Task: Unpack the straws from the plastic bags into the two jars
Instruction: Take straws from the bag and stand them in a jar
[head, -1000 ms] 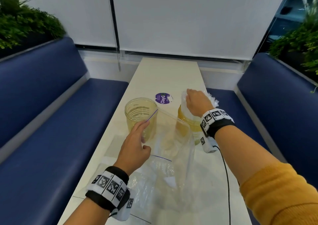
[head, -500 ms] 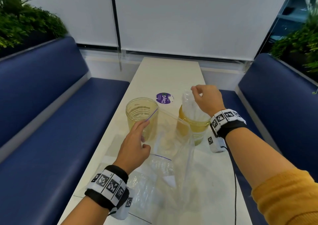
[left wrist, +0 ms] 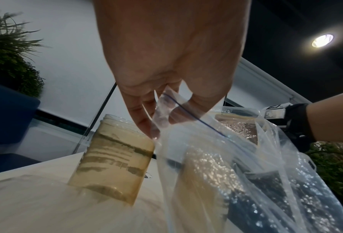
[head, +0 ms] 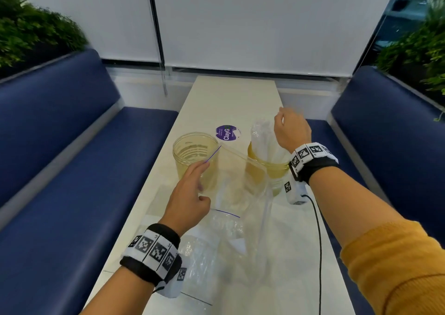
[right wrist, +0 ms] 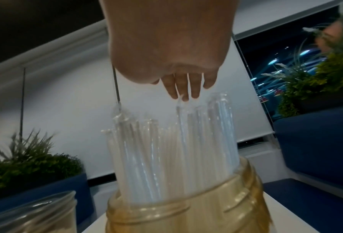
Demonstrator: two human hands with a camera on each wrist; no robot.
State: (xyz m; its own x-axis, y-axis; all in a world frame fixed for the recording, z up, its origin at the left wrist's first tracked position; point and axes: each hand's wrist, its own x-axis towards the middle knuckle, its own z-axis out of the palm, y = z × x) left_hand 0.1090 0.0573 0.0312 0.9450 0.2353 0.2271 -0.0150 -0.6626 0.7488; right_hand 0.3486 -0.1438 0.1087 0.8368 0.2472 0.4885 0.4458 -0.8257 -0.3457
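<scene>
My left hand (head: pixel 202 182) pinches the top edge of a clear zip bag (head: pixel 240 194) with a blue seal line. It holds the bag upright in front of the two jars, and the bag's bottom rests on the table. The left wrist view shows the fingers (left wrist: pixel 146 124) closed on the bag (left wrist: pixel 226 173) beside the empty left jar (left wrist: pixel 114 157). That jar (head: pixel 192 151) stands behind my left hand. The amber right jar (head: pixel 272 170) holds a bundle of clear straws (head: pixel 262 139). My right hand (right wrist: pixel 184 93) hovers over the straws (right wrist: pixel 166 149), fingers hanging down at their tops, holding nothing.
More clear plastic bags (head: pixel 204 266) lie flat on the near part of the white table (head: pixel 236 98). A purple round sticker (head: pixel 225 132) lies behind the jars. Blue benches (head: pixel 72 170) flank the table. A black cable (head: pixel 319 242) runs from my right wrist.
My right hand has lifted off the straw bundle and risen up and to the right. My left hand keeps the bag in the same place.
</scene>
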